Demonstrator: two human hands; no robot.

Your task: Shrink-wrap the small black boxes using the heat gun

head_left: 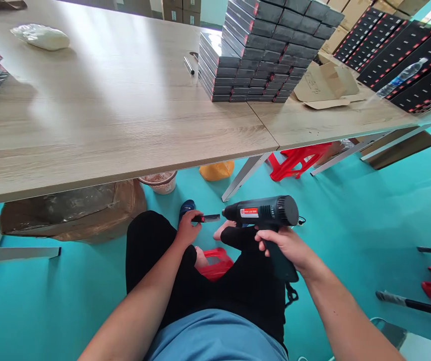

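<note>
In my right hand point(281, 245) is a dark heat gun point(264, 211) with an orange-red label, my fingers wrapped round its handle. Its nozzle points left. My left hand point(189, 229) grips the left end of a small, flat black box point(207, 218) with a shiny surface. The box's free end lies just in front of the nozzle, with a narrow gap between them. Both hands are above my lap, below the table's front edge.
On the wooden table point(125, 100) stands a tall stack of black boxes point(260, 55), beside a pen point(189, 65) and flattened cardboard point(324, 85). A lined carton point(136, 200), a bin point(162, 184) and a red stool point(294, 163) stand under the table.
</note>
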